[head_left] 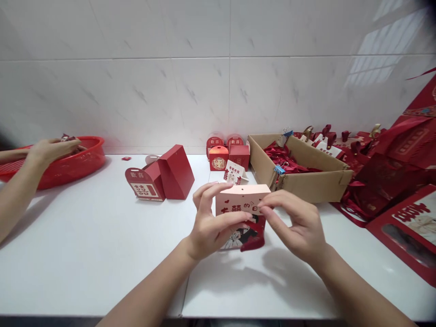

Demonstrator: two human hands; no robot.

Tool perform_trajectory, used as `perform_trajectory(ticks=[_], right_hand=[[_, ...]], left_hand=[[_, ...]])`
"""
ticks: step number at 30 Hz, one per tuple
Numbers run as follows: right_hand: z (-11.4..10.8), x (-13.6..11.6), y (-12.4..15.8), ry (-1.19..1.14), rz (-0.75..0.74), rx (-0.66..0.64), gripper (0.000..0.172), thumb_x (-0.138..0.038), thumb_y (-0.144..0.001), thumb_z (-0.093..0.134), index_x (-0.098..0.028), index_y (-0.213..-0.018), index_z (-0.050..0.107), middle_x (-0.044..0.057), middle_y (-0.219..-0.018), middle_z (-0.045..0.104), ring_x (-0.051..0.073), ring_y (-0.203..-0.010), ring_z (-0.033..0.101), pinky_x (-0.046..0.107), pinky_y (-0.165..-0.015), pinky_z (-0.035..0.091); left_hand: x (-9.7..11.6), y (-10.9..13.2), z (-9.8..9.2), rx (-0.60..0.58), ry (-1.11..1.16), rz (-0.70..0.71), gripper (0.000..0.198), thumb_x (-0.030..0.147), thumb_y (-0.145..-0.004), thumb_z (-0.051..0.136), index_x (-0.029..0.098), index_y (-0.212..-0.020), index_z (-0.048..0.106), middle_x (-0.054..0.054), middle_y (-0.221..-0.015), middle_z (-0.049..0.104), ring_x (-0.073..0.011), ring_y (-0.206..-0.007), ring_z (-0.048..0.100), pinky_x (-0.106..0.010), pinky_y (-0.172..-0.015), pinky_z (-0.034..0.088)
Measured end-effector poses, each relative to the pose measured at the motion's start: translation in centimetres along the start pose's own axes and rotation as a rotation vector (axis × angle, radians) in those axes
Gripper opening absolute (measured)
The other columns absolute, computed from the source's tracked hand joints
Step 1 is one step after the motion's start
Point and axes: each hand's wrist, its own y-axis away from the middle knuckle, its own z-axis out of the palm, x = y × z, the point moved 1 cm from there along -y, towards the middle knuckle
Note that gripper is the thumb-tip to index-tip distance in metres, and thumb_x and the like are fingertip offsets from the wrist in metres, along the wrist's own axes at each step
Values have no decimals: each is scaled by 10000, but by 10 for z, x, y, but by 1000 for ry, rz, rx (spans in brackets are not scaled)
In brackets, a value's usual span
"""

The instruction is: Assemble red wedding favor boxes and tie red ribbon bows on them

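Note:
A small pale pink and red gift box (238,193) with Chinese characters and a printed couple stands upright in front of me. My left hand (213,222) grips its left side, with fingers at the top edge and thumb across the front. My right hand (294,222) is closed in a pinch at the box's upper right corner. What lies between those fingertips is hidden. A dark red ribbon (254,243) hangs down the front of the box, its end curling out at the bottom.
Left stand red gift boxes (177,172); more small boxes (219,159) stand by the wall. A cardboard box (313,186) holds red ribbons. Finished-looking red bags (374,181) crowd the right. Another person's hand (51,152) reaches over a red plastic basket (75,165).

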Motion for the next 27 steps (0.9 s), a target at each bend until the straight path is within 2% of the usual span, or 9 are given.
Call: perform_trajectory(ticks=[2, 4, 7, 9, 12, 14, 17, 20, 27], right_hand=[[3, -2, -2, -175, 209, -173, 77, -201, -840, 586, -184, -830, 660, 28, -772, 653, 132, -680, 600, 256, -608, 498], [8, -2, 0, -408, 460, -308, 144, -299, -849, 583, -182, -844, 667, 19, -737, 633, 122, -616, 589, 246, -532, 508], [13, 3, 2, -629, 660, -376, 183, -345, -810, 633, -170, -841, 677, -3, -649, 596, 102, -560, 552, 234, -502, 500], [15, 7, 4, -681, 693, -387, 180, -332, -783, 670, -175, -866, 699, -3, -650, 612, 86, -558, 538, 223, -524, 488], [17, 12, 6, -774, 729, -384, 208, -323, -757, 704, -201, -925, 714, 7, -711, 649, 75, -557, 542, 217, -525, 475], [19, 15, 7, -842, 729, -361, 192, -311, -741, 722, -212, -905, 715, 3, -722, 650, 73, -556, 545, 210, -515, 465], [21, 17, 7, -910, 699, -329, 126, -288, -745, 723, -224, -852, 701, -29, -651, 607, 60, -532, 518, 189, -494, 436], [22, 16, 8, -933, 672, -335, 75, -259, -769, 705, -228, -830, 674, -52, -587, 559, 53, -519, 500, 182, -504, 436], [25, 15, 10, -973, 697, -352, 83, -260, -769, 706, -219, -822, 657, -43, -641, 583, 51, -535, 520, 180, -509, 451]], left_hand=[[0, -1, 0, -9, 11, 13, 139, 281, -853, 557, 308, -861, 693, -60, -1200, 443, -252, -1128, 384, -447, -929, 364], [0, -1, 1, -22, 19, 24, 142, 280, -855, 554, 305, -844, 694, -61, -1164, 455, -247, -1114, 386, -440, -922, 369], [-2, 1, 3, -31, 26, 20, 117, 296, -853, 560, 305, -860, 677, -60, -1126, 474, -241, -1096, 398, -438, -918, 372], [-3, 1, 3, -21, 33, -5, 113, 343, -849, 563, 289, -909, 643, -63, -1117, 494, -236, -1074, 427, -440, -918, 372], [-3, 1, 3, 1, 39, -79, 266, 472, -806, 583, 241, -937, 577, -74, -1081, 531, -234, -1031, 473, -433, -904, 379], [-2, 0, 2, -23, 45, -117, 298, 497, -799, 579, 226, -921, 570, -86, -1096, 539, -245, -1044, 476, -444, -912, 364], [-1, 0, 1, -100, 71, -126, 181, 386, -844, 546, 227, -892, 618, -101, -1202, 519, -270, -1123, 451, -488, -956, 313], [1, 0, 0, -125, 104, -120, 104, 273, -831, 560, 232, -838, 656, -94, -1236, 523, -279, -1159, 441, -505, -972, 295], [1, 0, -1, -118, 141, -142, 67, 225, -781, 605, 230, -805, 667, -86, -1195, 564, -278, -1141, 468, -510, -973, 304]])
